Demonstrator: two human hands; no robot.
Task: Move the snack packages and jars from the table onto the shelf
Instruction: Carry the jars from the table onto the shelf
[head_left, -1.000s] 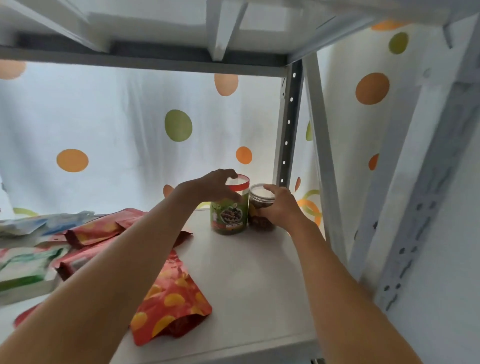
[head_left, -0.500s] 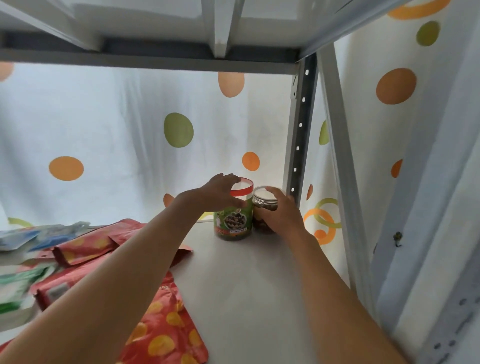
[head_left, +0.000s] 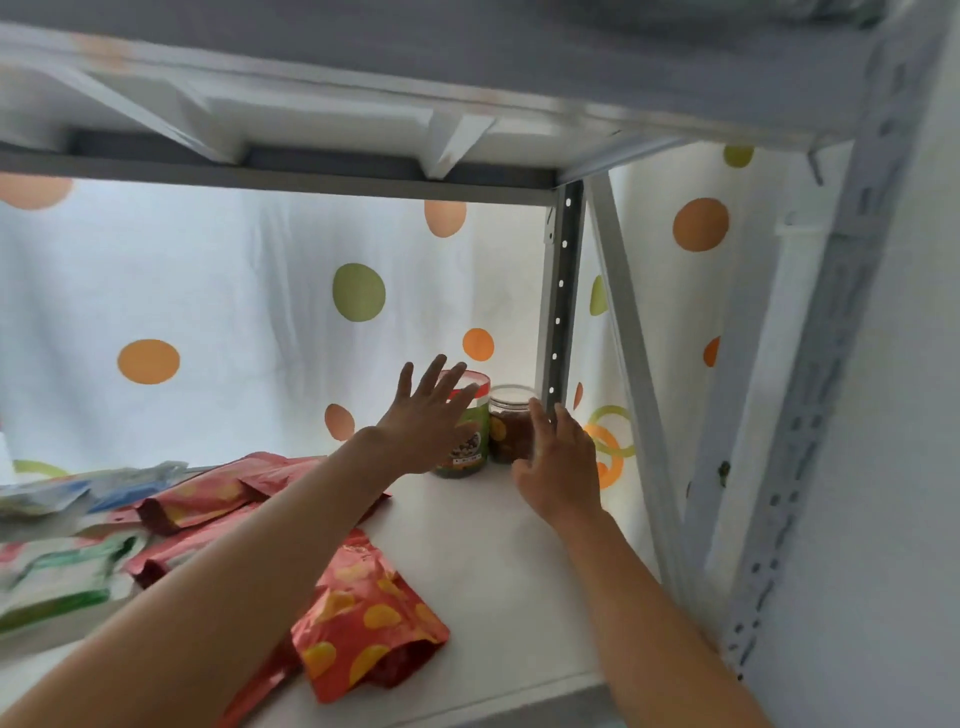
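Two jars (head_left: 488, 423) beside rear post (head_left: 560, 291); left hand (head_left: 423, 426), right hand (head_left: 563, 467) spread wide, empty. Risk: brushing fingers toppling either.

Standing upright, centre of frame at shelf's (head_left: 509, 551) back: red-lidded green-labelled jar (head_left: 470, 441); just right, touching or nearly, clear jar (head_left: 511, 431) of brown contents; lower left, red yellow-spotted pouches (head_left: 369, 623) lying flat.

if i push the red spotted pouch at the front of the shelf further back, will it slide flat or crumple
The red spotted pouch looks like soft glossy foil with creases, so it would probably buckle some rather than stay flat. It lies flat on the smooth white shelf board, so it should slide easily and cannot roll. Its bulged lower end suggests loose contents that may shift.
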